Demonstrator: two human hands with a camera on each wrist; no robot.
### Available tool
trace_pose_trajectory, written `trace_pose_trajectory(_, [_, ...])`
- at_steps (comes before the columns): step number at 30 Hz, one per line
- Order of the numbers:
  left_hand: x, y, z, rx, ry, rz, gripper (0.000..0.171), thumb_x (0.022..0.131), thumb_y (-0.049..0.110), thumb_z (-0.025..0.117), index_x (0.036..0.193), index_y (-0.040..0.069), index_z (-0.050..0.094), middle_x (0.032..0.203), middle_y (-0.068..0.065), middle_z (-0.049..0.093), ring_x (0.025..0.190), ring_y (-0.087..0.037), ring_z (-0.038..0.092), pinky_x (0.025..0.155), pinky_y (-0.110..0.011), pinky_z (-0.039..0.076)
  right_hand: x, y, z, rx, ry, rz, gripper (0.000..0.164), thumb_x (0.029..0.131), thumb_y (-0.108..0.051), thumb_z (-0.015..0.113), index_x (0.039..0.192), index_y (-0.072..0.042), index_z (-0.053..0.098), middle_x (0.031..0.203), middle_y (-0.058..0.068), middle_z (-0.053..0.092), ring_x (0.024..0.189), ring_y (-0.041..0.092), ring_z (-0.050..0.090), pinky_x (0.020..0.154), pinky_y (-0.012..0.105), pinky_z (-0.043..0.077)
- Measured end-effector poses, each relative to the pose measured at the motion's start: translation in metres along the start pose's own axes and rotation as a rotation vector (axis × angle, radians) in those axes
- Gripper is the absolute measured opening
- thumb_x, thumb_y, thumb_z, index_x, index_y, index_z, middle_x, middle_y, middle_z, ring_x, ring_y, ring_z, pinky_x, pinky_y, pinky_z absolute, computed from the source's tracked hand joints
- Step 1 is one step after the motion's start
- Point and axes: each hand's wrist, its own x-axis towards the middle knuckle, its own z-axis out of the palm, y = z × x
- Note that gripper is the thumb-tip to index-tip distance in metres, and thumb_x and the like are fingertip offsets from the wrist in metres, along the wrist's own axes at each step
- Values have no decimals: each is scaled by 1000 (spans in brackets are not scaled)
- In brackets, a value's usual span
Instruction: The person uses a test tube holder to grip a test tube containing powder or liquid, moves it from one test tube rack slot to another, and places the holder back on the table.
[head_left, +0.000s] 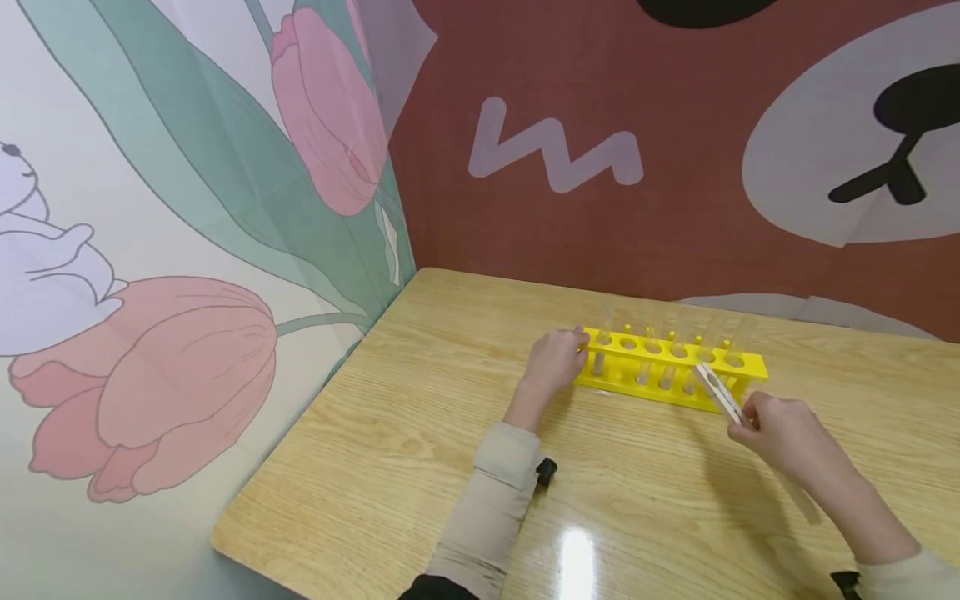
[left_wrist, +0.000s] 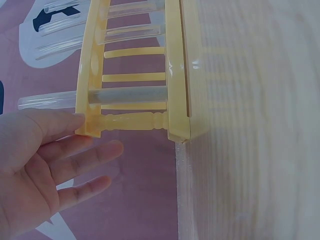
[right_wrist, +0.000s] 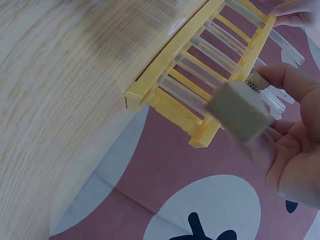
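Note:
A yellow test tube rack [head_left: 675, 354] stands on the table with several clear test tubes [right_wrist: 215, 52] upright in its holes. My left hand [head_left: 555, 360] holds the rack's left end, its thumb and index finger at the corner of the top plate and the other fingers [left_wrist: 90, 160] loosely spread below. Near that hand, one test tube [left_wrist: 130, 95] looks greyish in its lower part. My right hand [head_left: 783, 429] grips a pale wooden test tube clamp [head_left: 718, 392] between thumb and fingers. The clamp's head overlaps the front right of the rack in the head view.
The rack stands on a light wood-grain table [head_left: 405, 417], toward its back. Behind it rises a wall covering [head_left: 585, 233] with a large brown cartoon face. A tulip-printed covering [head_left: 187, 375] borders the table's left side.

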Motion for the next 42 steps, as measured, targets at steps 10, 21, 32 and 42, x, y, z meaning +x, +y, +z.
trace_pose_trajectory(10, [0,0,-1,-2,-6,-6,10,87,17,59,90,13,68,118,-3,57,85,-14,62,53,-16,40,2,2,0,15,-53,39,18,79,-11,61,73,3,51,58,4,46,49,16,44,43,29,40])
trace_pose_trajectory(21, [0,1,-1,-4,-14,-13,11,87,18,59,92,14,68,119,-2,57,87,-14,61,53,-16,40,-2,2,0,2,-81,27,17,80,-13,61,77,3,54,60,2,47,51,17,41,44,29,36])
trace_pose_trajectory(32, [1,1,0,-3,-25,-22,15,87,19,59,99,15,68,120,-2,56,92,-15,60,60,-18,45,-2,8,1,-51,-129,45,20,79,-19,62,78,-1,56,62,1,47,52,17,41,44,29,34])
trace_pose_trajectory(42, [1,1,0,-7,-29,-22,13,87,18,59,95,14,68,121,-3,55,89,-15,61,54,-16,41,-2,11,4,-64,-153,62,18,79,-20,61,77,-2,56,62,2,46,52,17,41,43,29,33])
